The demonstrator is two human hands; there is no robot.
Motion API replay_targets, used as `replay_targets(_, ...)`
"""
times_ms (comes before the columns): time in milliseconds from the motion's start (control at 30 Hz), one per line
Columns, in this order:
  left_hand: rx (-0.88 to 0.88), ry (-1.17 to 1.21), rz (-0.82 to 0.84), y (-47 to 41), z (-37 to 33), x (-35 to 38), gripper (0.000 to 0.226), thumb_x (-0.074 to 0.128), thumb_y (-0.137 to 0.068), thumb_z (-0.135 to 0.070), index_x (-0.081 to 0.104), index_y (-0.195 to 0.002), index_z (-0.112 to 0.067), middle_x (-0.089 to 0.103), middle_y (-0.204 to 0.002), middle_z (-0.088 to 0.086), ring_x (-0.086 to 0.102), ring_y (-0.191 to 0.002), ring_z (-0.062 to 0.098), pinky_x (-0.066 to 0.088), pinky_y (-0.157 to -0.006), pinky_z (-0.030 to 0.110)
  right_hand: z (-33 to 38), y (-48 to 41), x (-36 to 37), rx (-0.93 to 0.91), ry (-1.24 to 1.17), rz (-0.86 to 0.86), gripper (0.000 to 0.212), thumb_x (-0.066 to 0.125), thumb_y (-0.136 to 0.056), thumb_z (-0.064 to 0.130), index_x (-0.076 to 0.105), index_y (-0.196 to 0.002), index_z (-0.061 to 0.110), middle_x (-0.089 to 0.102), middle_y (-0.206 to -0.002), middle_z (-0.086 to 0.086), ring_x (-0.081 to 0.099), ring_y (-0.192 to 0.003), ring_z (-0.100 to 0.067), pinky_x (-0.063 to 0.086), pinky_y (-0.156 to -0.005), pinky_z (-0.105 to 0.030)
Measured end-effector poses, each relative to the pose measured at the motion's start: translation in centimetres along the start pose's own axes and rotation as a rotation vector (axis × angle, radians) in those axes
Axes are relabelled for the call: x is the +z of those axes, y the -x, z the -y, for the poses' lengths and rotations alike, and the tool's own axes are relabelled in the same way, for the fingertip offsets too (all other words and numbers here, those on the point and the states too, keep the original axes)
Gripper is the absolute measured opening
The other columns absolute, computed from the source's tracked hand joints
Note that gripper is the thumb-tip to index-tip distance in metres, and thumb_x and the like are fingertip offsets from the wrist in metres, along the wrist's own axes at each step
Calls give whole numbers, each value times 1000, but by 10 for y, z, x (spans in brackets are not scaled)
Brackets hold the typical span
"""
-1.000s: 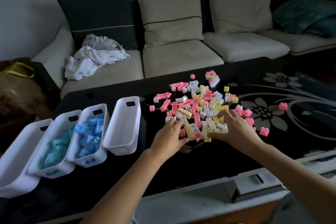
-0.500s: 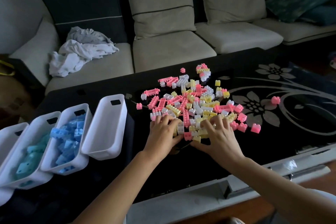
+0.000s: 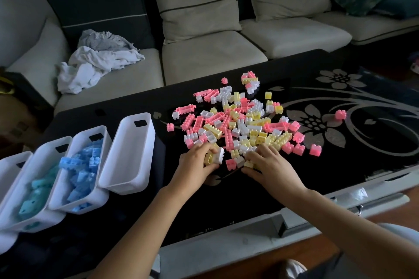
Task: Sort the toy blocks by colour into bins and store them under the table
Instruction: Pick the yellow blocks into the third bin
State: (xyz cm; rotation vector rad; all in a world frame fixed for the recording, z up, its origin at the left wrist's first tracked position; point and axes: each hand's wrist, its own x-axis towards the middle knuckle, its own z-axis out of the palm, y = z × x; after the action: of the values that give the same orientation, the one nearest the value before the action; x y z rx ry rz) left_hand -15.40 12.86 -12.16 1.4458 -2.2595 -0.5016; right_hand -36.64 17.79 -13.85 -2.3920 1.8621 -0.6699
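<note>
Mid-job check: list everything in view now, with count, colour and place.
blocks: many, pink, yellow and white, heaped mid-table
stray block: one, pink, right of the heap
empty bin: one, white, nearest the heap
blue-block bin: one, white, left of it
teal-block bin: one, white, next left
end bin: one, white, cut off at left edge
table: one, black with pale flowers
sofa: one, beige, behind table
cushions: five, black, beige and teal, on sofa
clothes: one heap, white and grey, sofa's left seat
bag: one, brown, far left
left hand: grips yellow and white blocks at heap's near edge
right hand: fingers curled on yellow blocks beside it
</note>
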Motion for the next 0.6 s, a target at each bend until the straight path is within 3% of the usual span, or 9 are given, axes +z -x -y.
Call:
replay_targets(67, 19, -74, 12, -1, 1, -3, 34, 67, -84, -33, 55, -115, -29, 56, -118, -10, 54, -105, 9, 39, -101, 36, -5, 0, -1, -41, 3, 13, 31, 58, -88, 42, 60, -109, 18, 52, -103, -1, 54, -95, -20, 51, -69, -30)
replay_targets(167, 10, -42, 32, -2, 0, -6, 44, 69, -84, -31, 52, -124, -30, 59, -119, -9, 55, -103, 8, 44, -98, 36, -8, -2, -6, -26, 53, 20, 34, 53, -90, 46, 57, -108, 17, 52, -97, 0, 54, -69, -15, 45, -53, -27)
replay_targets(267, 6, -9, -26, 0, 0, -4, 39, 71, -83, -26, 57, -119, -28, 62, -104, -13, 60, -99, 8, 45, -97, 41, -8, -2, -10, 0, 73, 24, 34, 48, -92, 48, 54, -104, 17, 54, -94, 4, 59, -72, -17, 44, -55, -28)
replay_targets(367, 37, -5, -145, -1, 0, -4, 30, 73, -80, -20, 63, -109, -23, 63, -99, -14, 61, -94, 6, 47, -95, 42, -8, -4, -13, 82, -78, 7, 30, 51, -91, 46, 53, -95, 17, 54, -88, 8, 58, -72, -13, 48, -59, -26)
replay_targets(500, 60, 44, -258, -3, -7, -14, 25, 69, -84, -15, 63, -108, -16, 65, -109, -8, 60, -100, 6, 51, -93, 32, -4, -16, -26, 375, -645, 32, 31, 51, -91, 43, 57, -95, 12, 54, -72, 4, 47, -55, -7, 36, -50, -16)
replay_targets(600, 10, 101, -322, -1, -13, -32, 28, 66, -86, -16, 60, -113, -15, 62, -110, -6, 58, -90, -1, 48, -77, 7, 3, -31, -37, 705, -1451, 180, 37, 52, -91, 42, 56, -107, 9, 49, -66, -1, 41, -50, -9, 37, -44, -20)
